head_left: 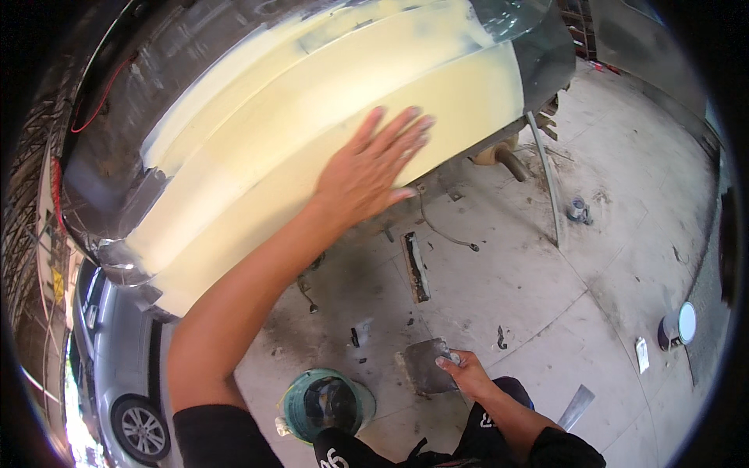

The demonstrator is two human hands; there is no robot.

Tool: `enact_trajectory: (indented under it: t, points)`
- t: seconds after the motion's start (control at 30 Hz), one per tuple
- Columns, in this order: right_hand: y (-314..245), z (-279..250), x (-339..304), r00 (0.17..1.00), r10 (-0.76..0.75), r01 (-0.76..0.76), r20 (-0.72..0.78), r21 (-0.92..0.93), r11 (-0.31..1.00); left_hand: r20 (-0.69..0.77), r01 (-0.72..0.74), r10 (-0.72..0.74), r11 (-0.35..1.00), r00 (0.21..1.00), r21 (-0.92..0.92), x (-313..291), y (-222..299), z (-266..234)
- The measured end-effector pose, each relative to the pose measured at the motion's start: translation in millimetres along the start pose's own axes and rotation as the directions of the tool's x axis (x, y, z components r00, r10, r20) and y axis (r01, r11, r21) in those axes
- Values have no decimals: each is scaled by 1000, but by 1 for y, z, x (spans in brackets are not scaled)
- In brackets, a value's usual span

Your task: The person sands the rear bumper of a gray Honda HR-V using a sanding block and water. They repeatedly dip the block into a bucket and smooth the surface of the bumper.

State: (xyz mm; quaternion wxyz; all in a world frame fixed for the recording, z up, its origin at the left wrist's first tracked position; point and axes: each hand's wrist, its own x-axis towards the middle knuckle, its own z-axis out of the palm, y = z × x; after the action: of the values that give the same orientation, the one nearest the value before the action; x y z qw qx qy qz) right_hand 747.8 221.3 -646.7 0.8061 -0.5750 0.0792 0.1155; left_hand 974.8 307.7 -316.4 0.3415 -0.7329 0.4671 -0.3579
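Head view: a pale yellow coating was seen spread over a large, curved car panel (460, 105), which was placed at the far side of the scene, left of and across the middle. The left hand (373, 168) was laid palm down over its lower part, fingers spread and nothing grasped; how hard it was pressed could not be told. A dark, flat square pad (427, 368) was gripped at its right edge by the right hand (466, 373), thumb on top, and was held low at the near side, well apart from the panel.

Just left of the pad, a green bucket (363, 402) was set near the knees; its dark contents could not be made out. A flat metal blade (577, 407) was seen at the near right, and a tin with a pale blue end (677, 326) farther right. On the far right, a thin pole (544, 175) was slanted from the floor (507, 273) to the panel's lower edge; whether any weight was borne by it could not be told.

It was judged that the coating could be smeared or scratched if grit was trapped under the palm and dragged. The pad could be dropped if the one-edge grip was loosened, the bucket tipped if it was caught by a knee, and the pole dislodged if its foot was kicked.
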Motion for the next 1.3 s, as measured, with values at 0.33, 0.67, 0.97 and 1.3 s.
enact_trajectory:
  t: [0.33,0.67,0.97,1.3]
  points:
    - [3,10,20,999,31,-30,12,-11,999,73,-60,54,995,996,77,-40,-11,-5]
    - [17,9,21,999,42,-40,13,-120,992,320,59,-92,992,943,111,-261,-58,-4]
    - [-11,8,-4,999,-29,30,43,-23,999,237,23,-29,999,971,30,-159,-34,-6]
    - [-13,13,0,999,15,-13,45,-54,998,-37,-33,38,991,999,127,41,11,-1]
